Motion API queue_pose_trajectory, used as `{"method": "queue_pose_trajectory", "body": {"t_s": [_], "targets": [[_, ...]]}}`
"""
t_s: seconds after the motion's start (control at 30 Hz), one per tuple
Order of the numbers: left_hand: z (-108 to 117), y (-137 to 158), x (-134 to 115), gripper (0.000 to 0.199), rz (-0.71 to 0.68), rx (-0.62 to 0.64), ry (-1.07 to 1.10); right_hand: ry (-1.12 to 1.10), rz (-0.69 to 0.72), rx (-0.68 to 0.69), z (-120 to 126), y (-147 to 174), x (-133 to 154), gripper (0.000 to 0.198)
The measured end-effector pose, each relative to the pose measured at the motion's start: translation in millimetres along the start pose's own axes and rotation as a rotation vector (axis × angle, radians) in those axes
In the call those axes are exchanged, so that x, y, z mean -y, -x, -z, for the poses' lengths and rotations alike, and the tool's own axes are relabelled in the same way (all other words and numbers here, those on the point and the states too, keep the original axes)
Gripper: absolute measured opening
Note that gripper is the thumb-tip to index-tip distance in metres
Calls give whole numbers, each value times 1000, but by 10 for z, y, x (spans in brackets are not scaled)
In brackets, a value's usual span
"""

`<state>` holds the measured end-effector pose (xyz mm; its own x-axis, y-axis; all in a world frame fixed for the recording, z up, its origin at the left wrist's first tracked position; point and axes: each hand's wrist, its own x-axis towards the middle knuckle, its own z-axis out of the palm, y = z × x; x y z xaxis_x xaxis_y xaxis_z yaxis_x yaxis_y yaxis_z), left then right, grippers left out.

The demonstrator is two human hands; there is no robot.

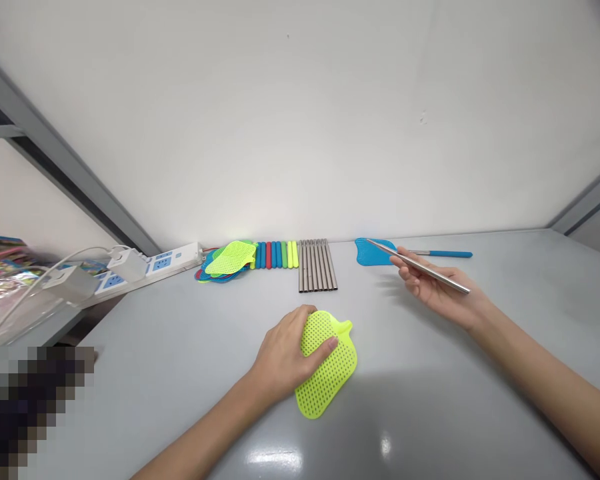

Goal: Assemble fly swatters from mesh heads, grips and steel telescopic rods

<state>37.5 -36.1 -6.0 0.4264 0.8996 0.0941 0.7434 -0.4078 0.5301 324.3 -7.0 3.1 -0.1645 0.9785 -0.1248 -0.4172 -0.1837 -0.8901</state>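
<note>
one held tube [440, 276], about eight lined-up tubes [318, 267], eight loose grips [274, 255], one blue swatter [373, 255], one held head [333, 370] — stacked heads [231, 259] uncountable

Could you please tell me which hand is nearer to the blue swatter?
The right hand, which holds a metal tube just in front of the blue swatter; the left hand, gripping a yellow-green mesh head, is farther left and nearer the camera.

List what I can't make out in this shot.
All in the head view:
- Yellow swatter head: left part covered by the left hand.
- Blue swatter: where shaft meets head, hidden behind the right hand.
- Swatter head stack: number of lower heads, hidden by the top one.
- Colorful packages: cut off by the left edge.
- Lower-left patch: contents lost to pixelation.
</note>
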Motion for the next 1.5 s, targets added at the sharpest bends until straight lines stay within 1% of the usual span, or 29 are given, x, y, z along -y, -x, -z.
{"method": "queue_pose_trajectory", "body": {"t_s": [0.1,0.23,0.3,0.43,0.57,0.63,0.73,1.0,1.17,1.37,1.5], "targets": [[15,-4,-22,35,18,7,-23,8,13,23,-43,9,-39,38],[21,-15,-24,33,24,26,-46,-25,19,28,-59,18,-66,42],[18,-18,-18,34,23,30,-55,-44,9,38,-75,27,-64,40],[16,-16,-10,34,28,38,-53,-50,-10,50,-127,40,-57,28],[24,-13,-12,34,29,42,-51,54,-24,43,-173,46,-64,25],[28,-15,-14,34,35,43,-51,108,-33,60,-196,56,-70,26],[33,-20,-19,33,43,42,-48,115,-47,89,-239,76,-76,29],[31,-26,-15,32,74,15,-13,251,18,40,-296,97,-82,34],[25,-28,-7,31,85,16,11,247,15,79,-291,101,-94,34],[30,-27,-21,31,95,9,12,268,-35,127,-328,115,-104,35],[33,-28,-25,32,100,14,13,269,-43,153,-335,121,-113,34]]}}
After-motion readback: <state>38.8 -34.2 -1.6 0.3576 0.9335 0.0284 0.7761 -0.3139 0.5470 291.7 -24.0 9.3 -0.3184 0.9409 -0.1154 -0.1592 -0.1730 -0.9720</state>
